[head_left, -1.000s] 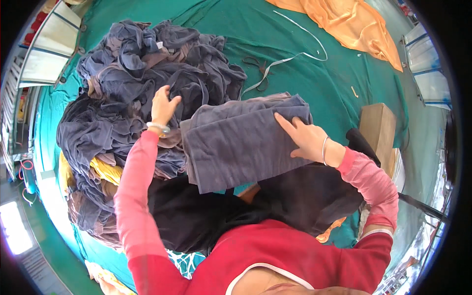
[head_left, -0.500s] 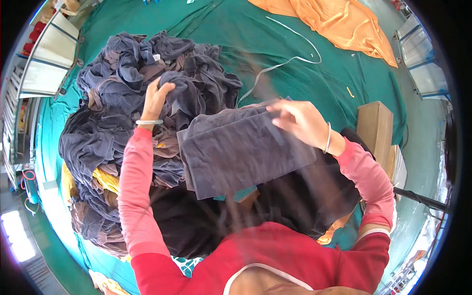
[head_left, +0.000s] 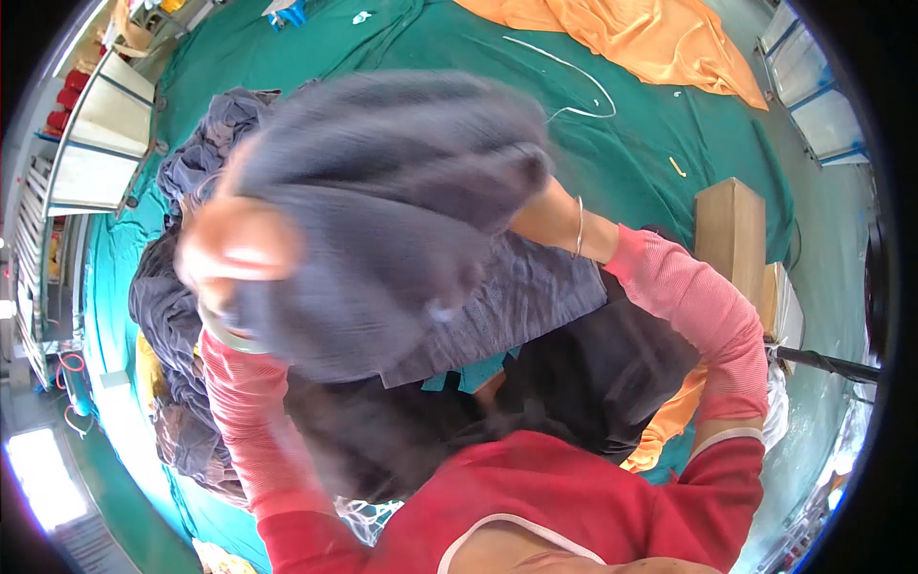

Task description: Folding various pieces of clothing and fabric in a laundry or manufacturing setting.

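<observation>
A dark grey towel (head_left: 382, 210), smeared by motion, hangs raised and spread between my two hands. My left hand (head_left: 239, 244), also blurred, is closed on its left edge. My right hand (head_left: 540, 209) goes in behind the towel's right end. Its fingers are covered, but the fabric bunches up around it and appears gripped. Below the raised towel, folded grey towels (head_left: 540, 287) lie across my lap, partly covered by it. Behind my left hand is a large heap of crumpled grey towels (head_left: 177, 301), much of it hidden.
A green sheet (head_left: 660, 134) covers the floor, with an orange cloth (head_left: 631, 43) at the far side. A white strap (head_left: 574, 67) lies on the green. Cardboard boxes (head_left: 729, 234) stand to my right, beside a black pole (head_left: 827, 364). A wheeled rack (head_left: 100, 134) is at the left.
My left hand has lifted a grey towel off the heap and brought it over my lap. My right hand has moved from atop the folded towels to the raised towel's right end.
</observation>
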Motion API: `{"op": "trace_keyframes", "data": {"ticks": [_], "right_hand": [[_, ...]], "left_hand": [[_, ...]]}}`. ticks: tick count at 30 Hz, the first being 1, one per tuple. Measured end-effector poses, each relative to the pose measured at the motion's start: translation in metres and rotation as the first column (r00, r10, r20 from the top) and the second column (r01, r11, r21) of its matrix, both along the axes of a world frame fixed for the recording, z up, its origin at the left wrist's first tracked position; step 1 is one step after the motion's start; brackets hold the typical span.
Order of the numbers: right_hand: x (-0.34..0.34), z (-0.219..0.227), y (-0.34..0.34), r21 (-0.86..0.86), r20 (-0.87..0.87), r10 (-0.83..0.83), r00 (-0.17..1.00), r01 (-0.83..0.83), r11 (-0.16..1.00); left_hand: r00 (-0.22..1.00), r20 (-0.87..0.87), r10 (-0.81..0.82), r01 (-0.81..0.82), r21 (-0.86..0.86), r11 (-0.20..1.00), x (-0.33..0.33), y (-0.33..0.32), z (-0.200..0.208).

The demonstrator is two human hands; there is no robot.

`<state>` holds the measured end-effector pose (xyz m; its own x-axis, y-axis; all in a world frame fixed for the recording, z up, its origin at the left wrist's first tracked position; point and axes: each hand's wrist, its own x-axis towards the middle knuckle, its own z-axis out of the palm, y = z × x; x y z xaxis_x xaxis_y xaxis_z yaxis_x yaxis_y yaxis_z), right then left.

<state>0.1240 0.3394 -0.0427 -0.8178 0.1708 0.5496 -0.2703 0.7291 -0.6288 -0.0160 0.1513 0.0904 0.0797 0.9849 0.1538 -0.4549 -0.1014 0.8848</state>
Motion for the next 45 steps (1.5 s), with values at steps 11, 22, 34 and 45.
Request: {"op": "trace_keyframes", "data": {"ticks": [11, 22, 34, 45], "right_hand": [[0.001, 0.039, 0.043, -0.98, -0.187, 0.109, 0.976, -0.177, -0.093], [0.007, 0.023, 0.062, -0.269, -0.025, -0.215, 0.976, 0.201, 0.942], [0.029, 0.032, 0.075, -0.78, -0.06, -0.074, 0.995, -0.001, 0.626], [0.022, 0.042, 0.076, -0.859, -0.251, -0.085, 0.964, -0.181, 0.48]], "left_hand": [[0.593, -0.709, 0.381, -0.461, 0.089, 0.883, -0.082, -0.018, -0.222], [0.9, -0.228, 0.371, -0.372, 0.039, 0.927, -0.037, 0.041, -0.088], [0.897, -0.024, 0.442, -0.442, -0.008, 0.897, -0.04, 0.051, -0.103], [0.901, -0.161, 0.402, -0.382, 0.144, 0.913, -0.009, 0.099, -0.112]]}}
